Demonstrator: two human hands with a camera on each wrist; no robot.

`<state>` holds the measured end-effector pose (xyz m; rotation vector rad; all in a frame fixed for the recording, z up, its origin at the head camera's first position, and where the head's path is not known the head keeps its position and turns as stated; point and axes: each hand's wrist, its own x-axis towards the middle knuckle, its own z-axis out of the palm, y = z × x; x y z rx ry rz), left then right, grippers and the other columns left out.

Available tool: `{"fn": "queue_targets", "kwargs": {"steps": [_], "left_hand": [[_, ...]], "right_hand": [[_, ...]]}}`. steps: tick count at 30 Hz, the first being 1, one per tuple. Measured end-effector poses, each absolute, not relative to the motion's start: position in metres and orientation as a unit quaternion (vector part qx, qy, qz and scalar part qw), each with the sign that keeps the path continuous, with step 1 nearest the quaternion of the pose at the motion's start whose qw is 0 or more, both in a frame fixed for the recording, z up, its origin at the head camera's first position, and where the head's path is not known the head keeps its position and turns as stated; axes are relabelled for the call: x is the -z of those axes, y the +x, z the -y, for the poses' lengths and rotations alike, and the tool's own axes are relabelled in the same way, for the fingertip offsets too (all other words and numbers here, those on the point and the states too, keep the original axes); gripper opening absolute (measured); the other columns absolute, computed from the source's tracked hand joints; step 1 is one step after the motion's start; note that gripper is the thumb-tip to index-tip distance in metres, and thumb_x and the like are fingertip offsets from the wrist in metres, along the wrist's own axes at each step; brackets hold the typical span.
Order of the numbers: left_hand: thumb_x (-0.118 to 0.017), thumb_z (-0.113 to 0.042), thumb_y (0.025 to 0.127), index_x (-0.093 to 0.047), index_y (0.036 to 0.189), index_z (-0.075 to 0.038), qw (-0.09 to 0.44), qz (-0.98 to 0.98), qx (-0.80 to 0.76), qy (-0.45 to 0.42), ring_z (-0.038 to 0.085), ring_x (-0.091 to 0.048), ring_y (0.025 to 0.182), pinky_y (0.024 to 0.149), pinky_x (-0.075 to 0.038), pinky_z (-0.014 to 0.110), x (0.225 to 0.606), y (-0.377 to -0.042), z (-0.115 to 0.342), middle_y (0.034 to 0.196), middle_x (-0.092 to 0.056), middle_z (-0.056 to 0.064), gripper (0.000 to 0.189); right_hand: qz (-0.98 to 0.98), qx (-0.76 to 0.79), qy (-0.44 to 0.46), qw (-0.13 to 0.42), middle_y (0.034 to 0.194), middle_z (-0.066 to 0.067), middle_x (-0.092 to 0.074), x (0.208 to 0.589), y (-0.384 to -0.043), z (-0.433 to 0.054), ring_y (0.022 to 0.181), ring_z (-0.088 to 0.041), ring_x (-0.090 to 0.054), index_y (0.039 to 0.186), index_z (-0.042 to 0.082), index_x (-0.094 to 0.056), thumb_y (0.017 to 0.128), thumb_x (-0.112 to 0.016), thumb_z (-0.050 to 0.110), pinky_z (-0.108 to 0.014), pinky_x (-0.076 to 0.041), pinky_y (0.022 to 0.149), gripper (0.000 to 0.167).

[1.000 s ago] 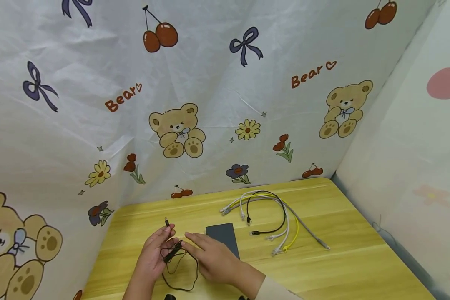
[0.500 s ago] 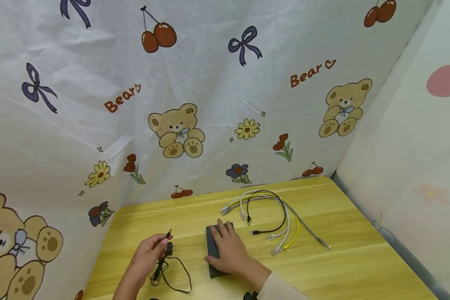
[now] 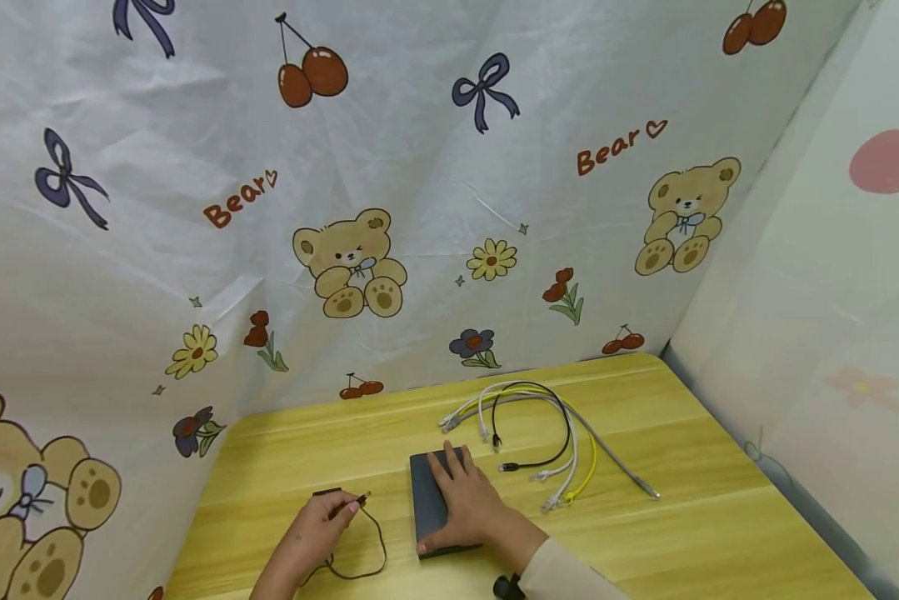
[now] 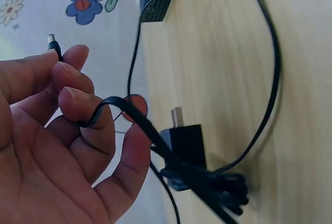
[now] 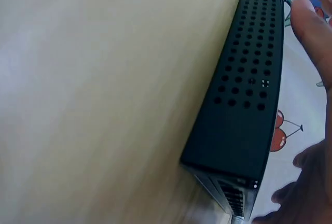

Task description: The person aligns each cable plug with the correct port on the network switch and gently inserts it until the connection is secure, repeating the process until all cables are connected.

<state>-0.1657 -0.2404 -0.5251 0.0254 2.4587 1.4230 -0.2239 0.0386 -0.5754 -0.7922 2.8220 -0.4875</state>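
My left hand pinches the metal-tipped barrel plug of a black power adapter cord between thumb and fingertips. Part of the cord also runs through the curled fingers. Below it in the left wrist view are the adapter, with a metal prong showing, and a tied bundle of cord. My right hand rests with spread fingers on top of a dark flat network switch. In the right wrist view the switch's side has rows of round holes. The plug is left of the switch, apart from it.
Several network cables lie loosely curved behind and right of the switch, among them a yellow cable, a grey cable and a short black cable. A printed curtain hangs behind the wooden table.
My right hand has gone from beside the cord onto the switch. My left hand has brought the plug to the right and nearer the table's front.
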Motion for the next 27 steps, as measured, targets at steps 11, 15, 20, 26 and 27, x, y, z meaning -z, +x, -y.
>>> {"fn": "queue_targets", "kwargs": {"steps": [11, 15, 20, 26, 27], "left_hand": [[-0.055, -0.025, 0.103, -0.065, 0.115, 0.005, 0.177, -0.845, -0.503, 0.041, 0.020, -0.048, 0.079, 0.062, -0.040, 0.032, 0.543, -0.165, 0.228, 0.098, -0.063, 0.013, 0.034], [-0.055, -0.025, 0.103, -0.065, 0.115, 0.005, 0.182, -0.847, -0.498, 0.038, 0.020, -0.047, 0.078, 0.062, -0.038, 0.032, 0.546, -0.165, 0.226, 0.098, -0.063, 0.012, 0.034], [-0.055, -0.026, 0.103, -0.065, 0.115, 0.004, 0.192, -0.845, -0.497, 0.033, 0.019, -0.046, 0.074, 0.060, -0.038, 0.032, 0.547, -0.164, 0.226, 0.094, -0.061, 0.012, 0.034], [-0.055, -0.027, 0.103, -0.067, 0.114, 0.001, 0.193, -0.848, -0.493, 0.032, 0.019, -0.045, 0.071, 0.060, -0.038, 0.033, 0.550, -0.166, 0.224, 0.092, -0.062, 0.008, 0.032], [-0.055, -0.027, 0.103, -0.067, 0.114, 0.000, 0.192, -0.849, -0.492, 0.032, 0.019, -0.045, 0.070, 0.060, -0.038, 0.034, 0.550, -0.166, 0.224, 0.091, -0.062, 0.007, 0.032]], "right_hand": [[-0.940, 0.103, -0.303, 0.122, 0.167, -0.012, 0.009, 0.579, -0.232, -0.045, 0.151, -0.044, 0.001, 0.162, 0.033, -0.003, 0.050, -0.068, 0.092, -0.061, -0.031, 0.111, 0.143], [-0.936, 0.075, -0.316, 0.139, 0.167, -0.010, 0.011, 0.579, -0.235, -0.048, 0.152, -0.043, 0.004, 0.161, 0.036, 0.000, 0.047, -0.071, 0.091, -0.063, -0.026, 0.113, 0.145], [-0.935, 0.067, -0.318, 0.143, 0.167, -0.011, 0.011, 0.575, -0.241, -0.050, 0.152, -0.042, 0.007, 0.161, 0.035, 0.002, 0.044, -0.071, 0.092, -0.064, -0.023, 0.113, 0.149], [-0.936, 0.029, -0.323, 0.135, 0.167, -0.015, 0.000, 0.571, -0.249, -0.048, 0.152, -0.043, 0.000, 0.161, 0.036, -0.001, 0.042, -0.068, 0.095, -0.063, -0.027, 0.112, 0.149], [-0.936, 0.024, -0.323, 0.138, 0.167, -0.016, -0.002, 0.569, -0.250, -0.046, 0.152, -0.043, -0.002, 0.161, 0.036, -0.002, 0.042, -0.068, 0.094, -0.063, -0.028, 0.112, 0.149]]}}
